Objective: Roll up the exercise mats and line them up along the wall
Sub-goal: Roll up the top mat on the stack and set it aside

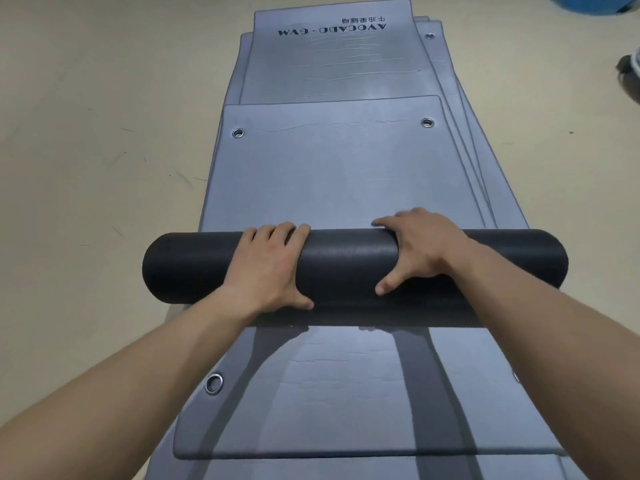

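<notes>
Where the head view looks, forward and down: a pile of grey mats (460, 161) lies flat on the beige floor (86, 133), running from near to far.
Dark roll: the rolled part of a mat (353, 265) lies crosswise on the pile, its ends sticking out past the pile's left and right edges.
Left hand (270, 268): clamped on the roll left of its middle, fingers curled over the far side, thumb pressed to the near side.
Right hand (420, 251): clamped on the roll right of its middle in the same way, fingers over the top, thumb on the near face; the two hands are apart, with bare roll between them.
Unrolled part (339, 174): grey, flat, stretching from the roll to its far end, where a metal eyelet (238, 133) sits at the left corner and another (428, 123) at the right.
Lettered mat (329, 64): farther off, partly under that far end, printed AVOCADO GYM upside down to the viewer.
Near mat (346, 393): grey, under the forearms, crossed by arm shadows, with a ring (214, 383) near its left edge.
Far right corner: a blue object (595, 3), cut off by the frame; what it is cannot be told.
</notes>
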